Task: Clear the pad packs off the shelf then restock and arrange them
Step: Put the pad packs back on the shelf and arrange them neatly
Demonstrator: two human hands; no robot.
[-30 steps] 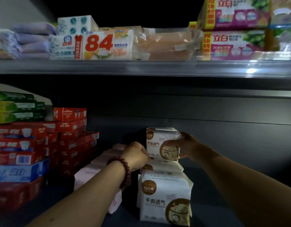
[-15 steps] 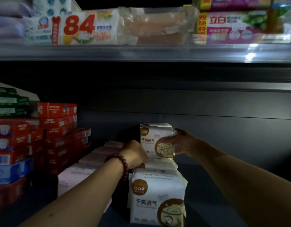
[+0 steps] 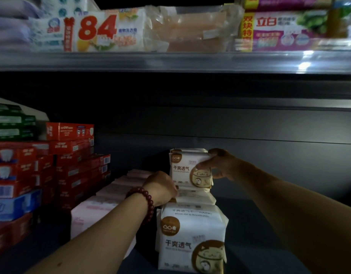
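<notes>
A dark red bead bracelet (image 3: 149, 202) circles the left wrist.

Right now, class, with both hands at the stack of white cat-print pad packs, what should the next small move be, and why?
Probably settle the top pack square onto the flat packs beneath it. The right hand grips its right edge, thumb on the front face, while the left hand is against the stack's left side, its fingers hidden, seemingly bracing it.

The left hand (image 3: 160, 187) covers its own fingers, so I cannot tell what they hold. The flat pad pack (image 3: 196, 196) under the top pad pack (image 3: 187, 172) is mostly hidden, and the small print on the top one is unreadable. The goods (image 3: 111, 30) on the upper shelf (image 3: 170, 61) are blurred and cut by the top edge.
</notes>
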